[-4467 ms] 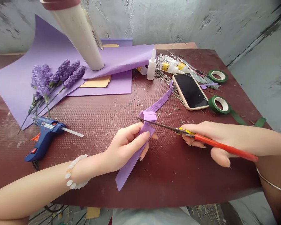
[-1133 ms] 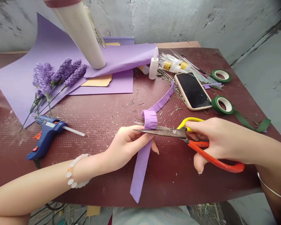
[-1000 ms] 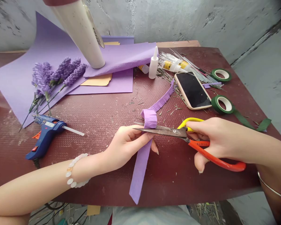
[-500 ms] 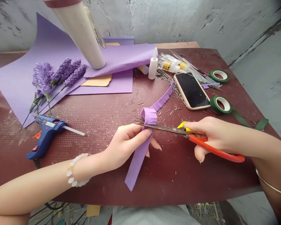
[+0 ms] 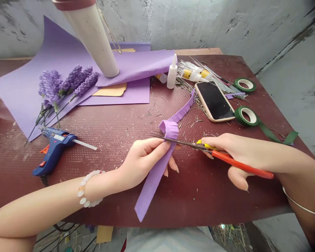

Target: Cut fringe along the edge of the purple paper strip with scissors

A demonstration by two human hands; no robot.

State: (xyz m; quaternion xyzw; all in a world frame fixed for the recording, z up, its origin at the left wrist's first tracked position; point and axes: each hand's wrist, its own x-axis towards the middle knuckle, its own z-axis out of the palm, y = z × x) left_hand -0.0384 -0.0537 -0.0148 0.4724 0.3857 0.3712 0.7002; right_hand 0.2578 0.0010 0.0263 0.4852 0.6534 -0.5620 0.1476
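Over the dark red counter (image 5: pixel 199 199), the left hand (image 5: pixel 143 161) pinches a curly strip of purple crepe paper (image 5: pixel 153 185) firmly, keeping it still for neat snips, while the right hand (image 5: pixel 238 150) holds red-handled steel scissors (image 5: pixel 241 167), blades slightly spread at its edge.

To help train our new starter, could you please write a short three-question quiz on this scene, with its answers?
1. Which hand holds the scissors, and which holds the purple crepe paper strip?
2. True or false: the phone lies with its screen facing down.
3. Fill in the blank: the tape roll beside the phone is ____ in colour.

Key:
1. The right hand holds the scissors; the left hand holds the strip.
2. False.
3. Green.
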